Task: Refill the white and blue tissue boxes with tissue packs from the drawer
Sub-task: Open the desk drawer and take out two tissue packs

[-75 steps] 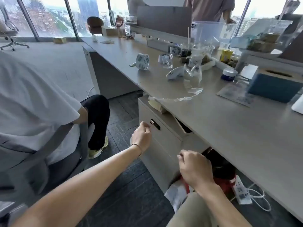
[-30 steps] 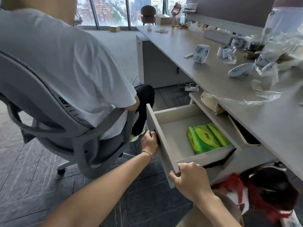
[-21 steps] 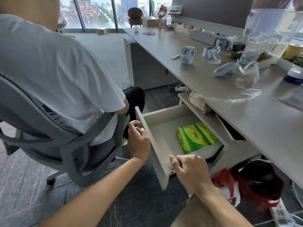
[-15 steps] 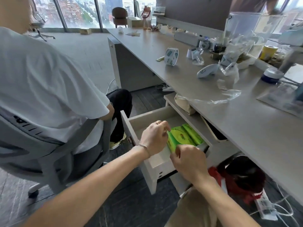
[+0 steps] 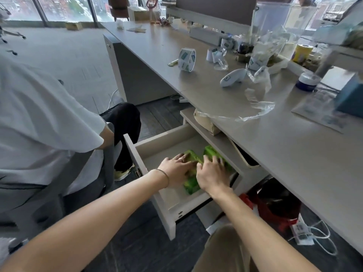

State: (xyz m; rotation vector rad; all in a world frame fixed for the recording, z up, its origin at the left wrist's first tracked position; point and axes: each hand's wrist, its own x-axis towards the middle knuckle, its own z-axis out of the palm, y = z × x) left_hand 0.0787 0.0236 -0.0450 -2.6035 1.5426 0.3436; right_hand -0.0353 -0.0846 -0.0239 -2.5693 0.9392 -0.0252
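From the head view, no writing can be read: the print on the tape roll (image 5: 187,59) and on the white device (image 5: 232,77) is blurred, and the markings on the packs (image 5: 191,185) are too smeared to make out.

The packs are soft bright-green plastic blocks, laid side by side on the floor of the open drawer (image 5: 157,144), a pale, smooth box pulled out from under the desk (image 5: 284,150). Their long axes run away from the wearer, toward the drawer's back wall.

Both hands are lowered into the drawer and rest on the packs. The left hand (image 5: 175,170), with a thin bracelet at the wrist, is spread flat over the left pack, fingers loosely splayed. The right hand (image 5: 213,176) is curled over the right pack, just beside the left hand. Whether either pack is gripped or only touched cannot be told.

Beyond the hands, crumpled clear film (image 5: 253,108) lies on the matte grey desk. Far right of the hands, a blue box (image 5: 349,99) is seen at the frame edge. Left of the hands, a seated person in a white shirt (image 5: 39,118) is seen from behind.
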